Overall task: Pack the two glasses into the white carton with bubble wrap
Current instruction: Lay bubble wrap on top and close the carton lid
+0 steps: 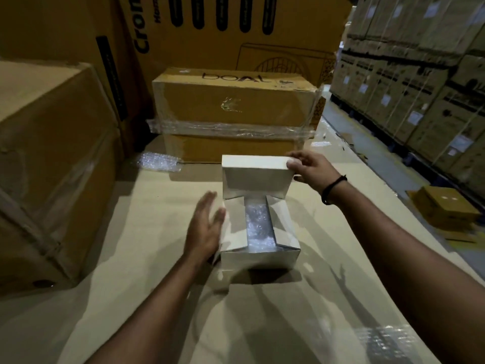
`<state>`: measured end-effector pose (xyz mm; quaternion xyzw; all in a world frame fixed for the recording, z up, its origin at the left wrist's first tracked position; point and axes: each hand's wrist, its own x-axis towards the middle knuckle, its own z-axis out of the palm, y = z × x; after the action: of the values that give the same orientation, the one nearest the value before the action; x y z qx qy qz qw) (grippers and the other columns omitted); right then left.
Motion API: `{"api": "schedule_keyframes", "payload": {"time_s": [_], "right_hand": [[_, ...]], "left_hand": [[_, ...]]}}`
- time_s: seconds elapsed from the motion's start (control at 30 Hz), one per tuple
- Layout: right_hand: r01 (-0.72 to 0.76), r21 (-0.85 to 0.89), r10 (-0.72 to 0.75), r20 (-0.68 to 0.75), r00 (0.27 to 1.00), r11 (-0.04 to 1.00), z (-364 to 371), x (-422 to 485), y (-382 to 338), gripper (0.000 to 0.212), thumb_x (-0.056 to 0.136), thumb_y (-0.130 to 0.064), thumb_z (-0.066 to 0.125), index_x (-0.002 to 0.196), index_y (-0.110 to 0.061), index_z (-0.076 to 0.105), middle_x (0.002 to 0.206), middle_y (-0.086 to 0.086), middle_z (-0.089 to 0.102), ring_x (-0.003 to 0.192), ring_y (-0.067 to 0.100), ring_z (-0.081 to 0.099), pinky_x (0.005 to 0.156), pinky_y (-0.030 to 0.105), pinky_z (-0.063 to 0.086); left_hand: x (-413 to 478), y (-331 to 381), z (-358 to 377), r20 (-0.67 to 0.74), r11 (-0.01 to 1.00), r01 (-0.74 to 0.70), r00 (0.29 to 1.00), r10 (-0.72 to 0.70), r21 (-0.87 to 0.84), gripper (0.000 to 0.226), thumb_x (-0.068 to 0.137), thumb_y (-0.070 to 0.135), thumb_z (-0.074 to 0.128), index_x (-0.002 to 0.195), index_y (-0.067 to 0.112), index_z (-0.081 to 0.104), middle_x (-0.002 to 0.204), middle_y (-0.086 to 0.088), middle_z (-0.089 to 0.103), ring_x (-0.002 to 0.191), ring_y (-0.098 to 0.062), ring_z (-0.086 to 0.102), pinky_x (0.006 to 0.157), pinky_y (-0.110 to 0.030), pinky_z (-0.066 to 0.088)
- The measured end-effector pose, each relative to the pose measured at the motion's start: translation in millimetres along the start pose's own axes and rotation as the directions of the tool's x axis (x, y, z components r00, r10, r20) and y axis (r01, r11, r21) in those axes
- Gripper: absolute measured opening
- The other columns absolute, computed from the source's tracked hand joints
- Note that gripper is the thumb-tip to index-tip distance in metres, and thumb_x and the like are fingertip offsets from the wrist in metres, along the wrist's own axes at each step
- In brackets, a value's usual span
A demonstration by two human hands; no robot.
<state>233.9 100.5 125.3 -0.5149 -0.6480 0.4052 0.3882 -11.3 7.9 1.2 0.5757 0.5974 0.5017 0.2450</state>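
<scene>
The white carton [259, 254] stands on a cardboard work surface [157, 271] in the middle of the view. Its two side flaps are folded inward and its lid [256, 174] stands up at the far side. Bubble wrap [258, 227] shows in the gap between the flaps; the glasses are hidden beneath it. My right hand [312, 166] pinches the lid's top right corner. My left hand [206, 227] lies flat, fingers straight, against the carton's left side. A loose piece of bubble wrap [160, 162] lies at the back left of the surface.
A large brown box [52, 166] stands at the left. Two stacked taped boxes [233, 114] stand behind the carton. Palletised boxes [420, 88] line an aisle on the right, with a small box [446, 208] on the floor. Plastic film [380, 342] lies at the near right.
</scene>
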Motion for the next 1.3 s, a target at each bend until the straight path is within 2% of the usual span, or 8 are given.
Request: {"api": "schedule_keyframes", "payload": {"time_s": [0.07,0.13,0.23,0.3,0.43,0.63,1.0,1.3], "right_hand": [[0.1,-0.099,-0.098,0.027,0.995,0.99,-1,-20,12,0.019,0.092,-0.022,0.062,0.101,-0.039,0.061,0.112,-0.001,0.062,0.107,0.018,0.058,0.097,0.04,0.049],[0.181,-0.16,-0.176,0.046,0.983,0.97,3,-41,28,0.023,0.091,-0.023,0.063,0.109,-0.038,0.061,0.115,-0.003,0.063,0.112,0.015,0.058,0.098,0.035,0.047],[0.227,-0.137,-0.226,0.024,0.974,0.964,15,-75,60,0.029,0.089,-0.016,0.065,0.113,-0.031,0.061,0.119,-0.004,0.063,0.116,0.008,0.056,0.102,0.032,0.044],[0.251,-0.127,-0.249,0.027,0.968,0.96,24,-94,84,0.031,0.087,-0.014,0.067,0.114,-0.029,0.061,0.126,-0.003,0.06,0.123,0.005,0.052,0.107,0.03,0.039],[0.199,-0.167,-0.194,0.042,0.98,0.966,41,-115,117,0.042,0.087,-0.008,0.066,0.118,-0.035,0.058,0.139,-0.004,0.049,0.137,0.008,0.037,0.113,0.027,0.028],[0.175,-0.263,-0.162,0.068,0.984,0.949,51,-120,130,0.042,0.088,-0.004,0.065,0.127,-0.017,0.059,0.141,-0.008,0.041,0.141,0.011,0.027,0.114,0.023,0.023],[0.242,-0.292,-0.246,0.026,0.969,0.925,34,-100,106,0.033,0.088,-0.008,0.065,0.12,-0.014,0.066,0.128,-0.011,0.053,0.131,0.005,0.04,0.106,0.005,0.024],[0.263,-0.269,-0.258,0.053,0.965,0.926,35,-95,124,0.035,0.086,-0.007,0.068,0.119,-0.016,0.066,0.128,-0.012,0.054,0.133,0.005,0.04,0.112,0.018,0.028]], "left_hand": [[12,24,-12,-0.087,0.985,-0.001,0.996,-0.014,-0.174,0.065,0.092,0.047,0.042,0.15,0.018,0.032,0.151,0.004,0.036,0.133,-0.006,0.036,0.105,-0.018,0.034],[25,42,-20,0.028,0.971,0.028,0.999,-0.022,-0.238,0.057,0.097,0.039,0.046,0.148,0.016,0.036,0.147,0.006,0.04,0.13,-0.003,0.037,0.099,-0.009,0.032],[22,40,-24,0.205,0.992,-0.027,0.977,0.053,-0.127,0.029,0.096,0.029,0.059,0.124,0.024,0.063,0.125,0.004,0.063,0.119,-0.011,0.057,0.099,-0.024,0.044],[5,24,-23,0.247,0.993,-0.102,0.962,0.116,-0.067,0.019,0.092,0.023,0.065,0.11,0.028,0.07,0.112,0.01,0.069,0.114,-0.005,0.061,0.1,-0.024,0.046],[-23,-8,-20,0.319,0.98,-0.197,0.928,0.192,-0.016,0.026,0.089,0.013,0.069,0.115,0.017,0.071,0.122,0.013,0.062,0.127,0.006,0.045,0.107,-0.011,0.032],[-40,-26,-12,0.368,0.928,-0.343,0.89,0.27,0.148,0.034,0.094,0.012,0.062,0.128,0.014,0.063,0.138,0.014,0.048,0.139,-0.001,0.031,0.11,-0.006,0.019],[-16,-8,-11,0.207,0.893,-0.431,0.892,0.401,0.129,0.028,0.088,0.003,0.068,0.115,0.009,0.071,0.121,0.006,0.063,0.124,-0.015,0.056,0.108,-0.014,0.034],[-28,-18,-2,0.187,0.918,-0.368,0.922,0.339,0.151,0.03,0.088,0.018,0.062,0.115,0.01,0.071,0.123,0.006,0.064,0.127,-0.012,0.052,0.109,-0.025,0.038]]}}
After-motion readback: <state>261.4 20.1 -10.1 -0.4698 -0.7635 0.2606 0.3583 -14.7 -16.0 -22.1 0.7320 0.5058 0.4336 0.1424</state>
